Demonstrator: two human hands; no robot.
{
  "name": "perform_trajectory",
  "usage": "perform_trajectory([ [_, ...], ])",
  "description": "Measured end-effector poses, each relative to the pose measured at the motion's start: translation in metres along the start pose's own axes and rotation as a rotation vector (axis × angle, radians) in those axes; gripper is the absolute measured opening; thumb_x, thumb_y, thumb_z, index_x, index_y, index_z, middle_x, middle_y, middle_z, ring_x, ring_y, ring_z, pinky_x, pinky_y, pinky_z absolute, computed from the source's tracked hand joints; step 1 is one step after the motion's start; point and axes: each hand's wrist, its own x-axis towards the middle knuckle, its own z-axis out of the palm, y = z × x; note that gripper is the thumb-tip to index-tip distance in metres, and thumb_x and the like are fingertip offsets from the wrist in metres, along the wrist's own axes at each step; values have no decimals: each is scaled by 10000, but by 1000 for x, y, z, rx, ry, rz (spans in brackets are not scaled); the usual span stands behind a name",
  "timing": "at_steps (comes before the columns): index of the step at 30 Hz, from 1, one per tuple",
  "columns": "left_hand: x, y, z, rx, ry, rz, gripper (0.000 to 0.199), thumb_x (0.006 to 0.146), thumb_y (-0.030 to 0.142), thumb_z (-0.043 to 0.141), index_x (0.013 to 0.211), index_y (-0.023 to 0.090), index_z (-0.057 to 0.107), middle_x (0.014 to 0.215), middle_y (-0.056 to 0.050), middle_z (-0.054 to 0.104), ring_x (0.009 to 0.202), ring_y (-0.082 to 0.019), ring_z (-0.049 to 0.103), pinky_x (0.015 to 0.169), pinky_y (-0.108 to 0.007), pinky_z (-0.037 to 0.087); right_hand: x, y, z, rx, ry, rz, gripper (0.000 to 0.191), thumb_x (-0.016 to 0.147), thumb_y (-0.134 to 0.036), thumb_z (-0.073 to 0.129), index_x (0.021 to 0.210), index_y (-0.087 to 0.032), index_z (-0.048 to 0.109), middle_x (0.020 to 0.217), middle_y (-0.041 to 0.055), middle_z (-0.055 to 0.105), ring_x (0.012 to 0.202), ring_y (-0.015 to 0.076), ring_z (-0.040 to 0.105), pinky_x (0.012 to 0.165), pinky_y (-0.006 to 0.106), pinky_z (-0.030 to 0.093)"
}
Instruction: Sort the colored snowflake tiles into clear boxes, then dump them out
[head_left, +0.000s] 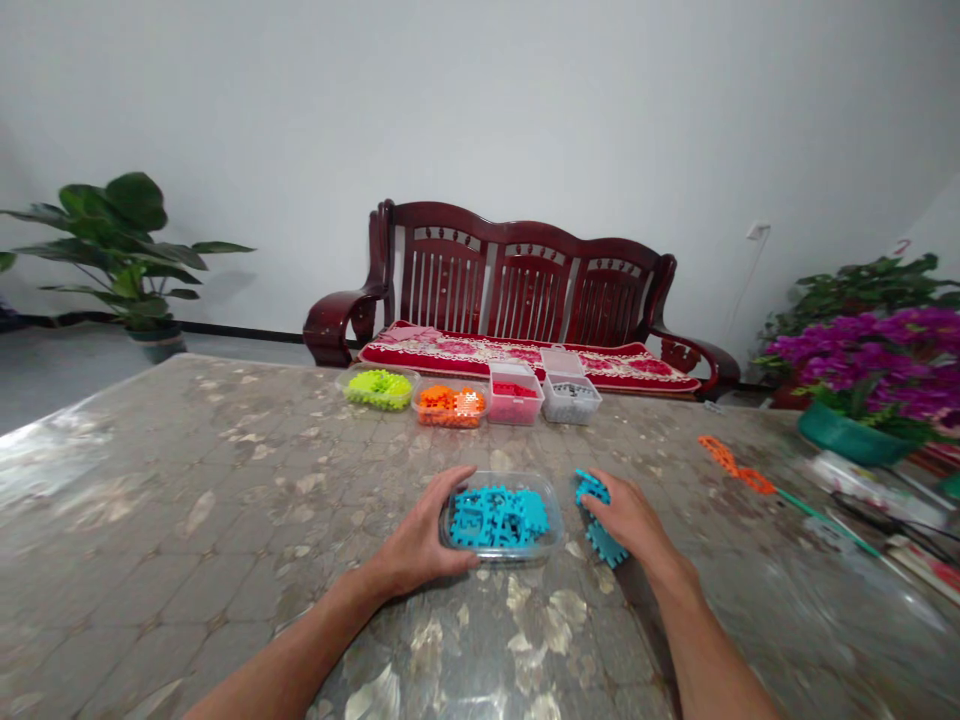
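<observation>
A clear plastic tub (556,515) stands near the middle of the table, filled with blue interlocking toy pieces (499,515). My left hand (431,530) grips the tub's left end, thumb at the near side and fingers at the far side. Just right of the tub, my right hand (626,515) is closed on some blue toy pieces (604,545) that look joined together, with toothed edges. The palm hides part of them. They are apart from the tub, low over the table or touching it; I cannot tell which.
Along the far table edge stand tubs of yellow-green pieces (379,388), orange pieces (450,405), red pieces (515,395) and grey pieces (571,398). An orange object on a green stick (739,470) lies at right, near a purple flower pot (859,432). Beyond is a wooden bench (525,285).
</observation>
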Motion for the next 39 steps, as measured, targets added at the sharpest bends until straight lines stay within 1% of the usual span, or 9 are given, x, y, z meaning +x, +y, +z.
perform_trajectory([
  [6,0,0,0,-23,-7,28,955,621,259,838,1458,225,376,1481,-137,418,1332,-347,481,1139,-496,391,1,-2,0,-22,-25,-81,356,874,-362,527,1154,-240,712,1181,91,730,1102,283,665,976,427,483],
  [10,0,0,0,-36,-6,23,954,623,266,841,1454,226,375,1480,-137,412,1331,-344,479,1139,-497,388,-2,-2,0,-38,-35,-83,394,901,-437,499,1164,-235,711,1198,93,723,1108,302,656,976,447,479],
  [17,0,-1,1,-57,-12,22,997,604,246,846,1467,208,347,1477,-145,399,1324,-333,475,1132,-484,389,3,-4,-1,46,50,10,512,749,-355,641,1235,-194,651,1178,124,703,1089,290,641,990,438,467],
  [19,0,-2,1,-60,-6,15,1016,600,248,847,1476,205,334,1482,-150,396,1316,-334,481,1127,-491,393,1,-18,-8,130,116,-7,567,731,-372,656,1271,-207,615,1175,103,697,1092,281,627,1002,443,456],
  [22,1,-2,2,-71,-1,14,1032,599,251,848,1486,216,322,1492,-148,391,1309,-337,488,1115,-501,408,-9,-55,-20,289,143,-110,611,727,-371,668,1315,-235,571,1183,67,683,1111,265,603,1005,435,452],
  [26,0,-2,3,-72,8,25,1058,601,278,862,1499,226,305,1492,-146,397,1305,-343,492,1106,-505,419,-24,-117,-28,340,40,-268,660,703,-253,692,1347,-278,548,1191,42,669,1116,256,581,1004,435,443],
  [29,0,-3,3,-67,12,46,1064,606,304,869,1501,222,299,1491,-147,397,1307,-344,489,1111,-500,409,-28,-150,-22,345,-52,-314,670,698,-216,703,1348,-275,548,1202,41,666,1120,256,577,1003,432,440],
  [34,1,-2,3,-23,17,56,1058,604,263,865,1497,219,299,1480,-134,408,1315,-327,475,1131,-476,385,-25,-162,-10,370,-142,-290,688,706,-196,697,1371,-220,520,1298,76,621,1133,243,587,987,396,451],
  [39,1,-2,3,10,27,63,1045,598,235,855,1492,212,313,1471,-130,419,1319,-327,464,1140,-466,372,-25,-159,-17,299,-161,-282,283,783,-192,647,1060,-232,690,1043,33,714,1007,222,622,914,365,451],
])
